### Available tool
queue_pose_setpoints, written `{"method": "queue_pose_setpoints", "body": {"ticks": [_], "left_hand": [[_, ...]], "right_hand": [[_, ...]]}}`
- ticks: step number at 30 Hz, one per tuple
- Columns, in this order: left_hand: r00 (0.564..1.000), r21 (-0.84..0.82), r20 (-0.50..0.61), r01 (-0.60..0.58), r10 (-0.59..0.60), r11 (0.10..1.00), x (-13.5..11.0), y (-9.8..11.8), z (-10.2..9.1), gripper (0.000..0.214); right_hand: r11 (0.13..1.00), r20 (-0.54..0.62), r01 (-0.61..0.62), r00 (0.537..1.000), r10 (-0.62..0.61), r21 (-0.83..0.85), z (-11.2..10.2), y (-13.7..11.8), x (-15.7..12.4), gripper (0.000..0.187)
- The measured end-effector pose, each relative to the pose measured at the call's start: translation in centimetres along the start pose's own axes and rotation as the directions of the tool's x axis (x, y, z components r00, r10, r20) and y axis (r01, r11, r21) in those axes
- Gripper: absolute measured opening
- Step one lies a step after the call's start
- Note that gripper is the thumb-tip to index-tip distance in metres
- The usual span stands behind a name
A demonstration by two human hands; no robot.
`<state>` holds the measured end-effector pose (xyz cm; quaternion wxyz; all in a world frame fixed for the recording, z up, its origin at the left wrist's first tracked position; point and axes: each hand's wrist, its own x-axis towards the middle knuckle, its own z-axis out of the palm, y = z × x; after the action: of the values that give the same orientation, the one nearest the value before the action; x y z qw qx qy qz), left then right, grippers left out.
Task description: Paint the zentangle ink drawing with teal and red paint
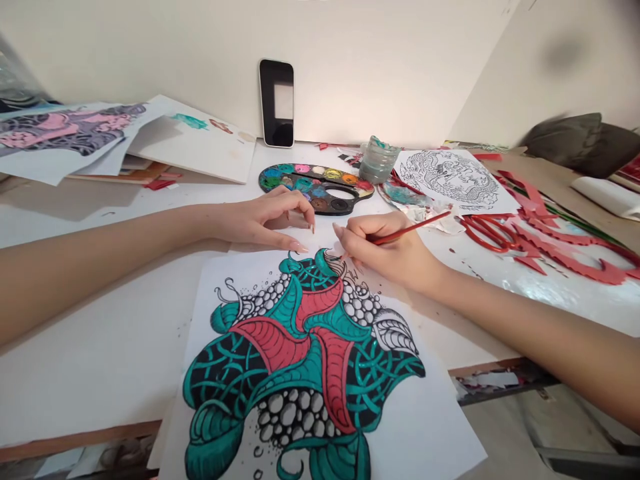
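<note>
A person's two bare forearms reached in from either side over a white tabletop [100, 393]. The right hand [385, 250] was closed in a pencil-like grip around a thin red paintbrush [413, 228], whose tip was hidden by the fingers at the top of the drawing. The left hand [260, 220] was relaxed and half curled, holding nothing, with its long fingernails resting just above the top edge of the same sheet. The sheet of white paper [435, 427] lay directly beneath both hands, tilted slightly on the tabletop and overhanging its near edge. It carried a bold painted pattern [300, 373] of teal leaves, red shapes, black lines and clusters of white pebbles. Beyond the hands sat a round paint palette [315, 188] with many colors and a glass jar [377, 160]. A phone [277, 103] leaned upright against the wall. To the right lay a black-and-white dragon drawing [450, 180], red scissors [487, 233] and jagged red paper cutouts [565, 257]. Other painted papers [65, 130] were piled at the left.
</note>
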<state>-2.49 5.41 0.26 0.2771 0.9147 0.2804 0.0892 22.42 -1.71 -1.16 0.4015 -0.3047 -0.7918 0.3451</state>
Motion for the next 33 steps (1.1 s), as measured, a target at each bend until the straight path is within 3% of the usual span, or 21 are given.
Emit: {"method": "queue_pose_setpoints", "body": {"ticks": [8, 14, 33], "left_hand": [[1.0, -0.01, -0.005, 0.002, -0.003, 1.0, 0.03, 0.05, 0.05, 0.052], [0.999, -0.028, -0.032, 0.009, -0.01, 1.0, -0.12, 0.11, 0.2, 0.052], [1.0, -0.017, -0.025, 0.001, -0.001, 1.0, -0.04, 0.08, 0.1, 0.052]], "right_hand": [[0.999, -0.049, 0.03, 0.998, -0.03, 0.016, 0.12, 0.0, 0.04, 0.053], [0.999, 0.015, 0.038, 0.999, -0.038, -0.02, 0.2, 0.07, -0.06, 0.051], [0.996, 0.033, 0.076, 0.997, -0.075, -0.044, 0.16, 0.28, -0.09, 0.043]]}}
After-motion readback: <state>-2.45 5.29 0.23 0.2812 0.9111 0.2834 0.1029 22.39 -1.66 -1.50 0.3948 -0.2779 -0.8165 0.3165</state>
